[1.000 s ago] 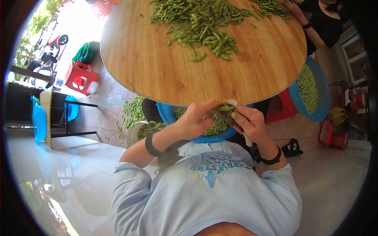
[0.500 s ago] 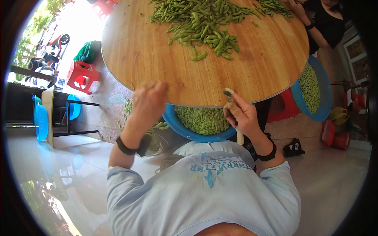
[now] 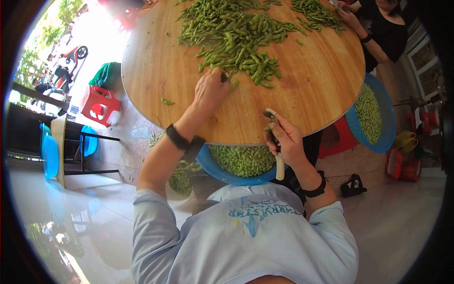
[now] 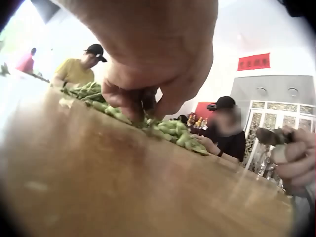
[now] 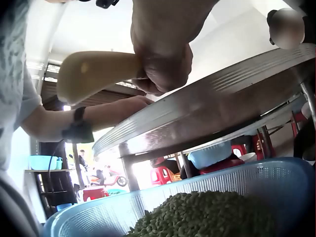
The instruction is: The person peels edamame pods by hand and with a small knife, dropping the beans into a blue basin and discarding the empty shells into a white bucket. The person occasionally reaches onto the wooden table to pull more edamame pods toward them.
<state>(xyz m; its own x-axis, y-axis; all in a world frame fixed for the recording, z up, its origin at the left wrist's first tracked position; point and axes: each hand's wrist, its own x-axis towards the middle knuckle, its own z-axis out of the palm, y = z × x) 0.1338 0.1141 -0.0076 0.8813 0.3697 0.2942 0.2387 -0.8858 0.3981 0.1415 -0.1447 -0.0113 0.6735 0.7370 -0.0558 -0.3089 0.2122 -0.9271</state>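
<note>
My left hand (image 3: 210, 90) reaches over the round wooden table (image 3: 283, 99), palm down. Its bunched fingertips pinch at a green soybean pod at the near edge of the pod pile (image 3: 236, 33); the left wrist view shows thumb and fingers closing on the pods (image 4: 173, 132) there. My right hand (image 3: 289, 142) is above the table's near edge, curled round a cream-handled tool (image 3: 280, 168) whose handle points back toward me. The tool's working end is mostly hidden by the fingers. Under that edge, a blue basin (image 3: 208, 163) holds shelled beans (image 3: 243, 161).
One loose pod (image 3: 167, 101) lies on the table's left side. Another person (image 3: 378, 33) sits at the far right beside a smaller pile of pods (image 3: 319, 16). A second blue basin (image 3: 388, 113) of beans stands right; a red stool (image 3: 100, 105) stands left.
My left hand has gone from between my hands, out to the left, then forward to the pile. A loose pod now shows at the table's left. The right hand keeps the tool.
</note>
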